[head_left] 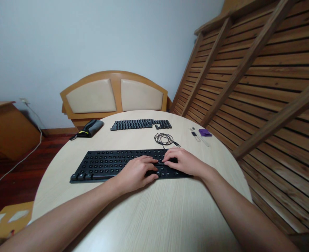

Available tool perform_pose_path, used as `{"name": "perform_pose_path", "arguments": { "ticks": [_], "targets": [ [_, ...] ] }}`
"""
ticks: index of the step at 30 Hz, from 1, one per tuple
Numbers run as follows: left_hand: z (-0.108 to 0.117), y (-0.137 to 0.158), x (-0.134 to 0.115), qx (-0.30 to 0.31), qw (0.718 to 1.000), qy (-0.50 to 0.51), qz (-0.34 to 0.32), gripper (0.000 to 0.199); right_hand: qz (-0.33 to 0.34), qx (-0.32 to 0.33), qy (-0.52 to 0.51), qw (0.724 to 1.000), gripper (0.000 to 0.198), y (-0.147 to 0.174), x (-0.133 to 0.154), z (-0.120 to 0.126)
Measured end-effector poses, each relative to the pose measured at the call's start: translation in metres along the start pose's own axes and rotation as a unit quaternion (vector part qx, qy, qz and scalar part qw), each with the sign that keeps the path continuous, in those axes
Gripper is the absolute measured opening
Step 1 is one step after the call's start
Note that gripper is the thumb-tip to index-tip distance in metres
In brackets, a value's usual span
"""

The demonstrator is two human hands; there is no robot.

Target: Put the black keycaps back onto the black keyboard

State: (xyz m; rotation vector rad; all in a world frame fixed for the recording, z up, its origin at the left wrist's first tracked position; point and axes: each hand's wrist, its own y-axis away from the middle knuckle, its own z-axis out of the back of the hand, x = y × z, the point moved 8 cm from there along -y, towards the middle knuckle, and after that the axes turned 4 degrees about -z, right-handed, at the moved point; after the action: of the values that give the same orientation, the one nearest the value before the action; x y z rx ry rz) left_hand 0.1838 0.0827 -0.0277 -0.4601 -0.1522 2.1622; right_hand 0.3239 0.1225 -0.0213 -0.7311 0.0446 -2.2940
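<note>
Two bare hands rest at the black keyboard (117,162), which lies flat on the round pale table (154,217). Its top shows rows of exposed switches (103,161), with a few fitted caps (82,175) at its near-left corner. I read the left hand (140,172) as partly open, thumb and fingers apart over the keyboard's right half. I cannot tell whether the right hand (183,161), thumb and forefinger close together on that same half, holds anything. Beyond the keyboard's left end sits a dark pouch (93,128) (contents hidden from my camera). Behind the keyboard, loose keycaps (133,124) lie in ordered rows. Nearer its far edge, toward the right, rests a coiled cable (163,144). Beyond its right end are a wire tool (194,134) and purple cloth (205,132). Both hands block my view of some switches.
</note>
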Motion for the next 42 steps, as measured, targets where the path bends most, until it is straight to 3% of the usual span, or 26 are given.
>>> {"name": "perform_pose_path", "arguments": {
  "ticks": [8, 16, 29, 37, 42],
  "targets": [
    [0.001, -0.002, -0.001, -0.015, 1.000, 0.002, -0.011, 0.029, -0.002, -0.034, 0.011, 0.999, 0.011, -0.003, -0.004, 0.005],
    [-0.003, -0.001, -0.005, 0.002, 0.999, -0.024, -0.032, 0.027, -0.075, -0.095, 0.129, 0.984, 0.014, -0.027, -0.027, 0.017],
    [0.003, -0.003, -0.006, 0.002, 0.999, -0.014, -0.037, 0.024, -0.265, -0.063, 0.263, 0.925, 0.041, -0.108, -0.083, 0.018],
    [0.002, -0.003, -0.004, 0.000, 0.999, -0.004, -0.037, 0.025, -0.319, -0.020, 0.276, 0.906, 0.050, -0.134, -0.101, 0.005],
    [0.002, -0.003, -0.005, -0.002, 0.999, 0.001, -0.036, 0.024, -0.324, -0.035, 0.282, 0.902, 0.049, -0.135, -0.102, -0.003]
  ]
}}
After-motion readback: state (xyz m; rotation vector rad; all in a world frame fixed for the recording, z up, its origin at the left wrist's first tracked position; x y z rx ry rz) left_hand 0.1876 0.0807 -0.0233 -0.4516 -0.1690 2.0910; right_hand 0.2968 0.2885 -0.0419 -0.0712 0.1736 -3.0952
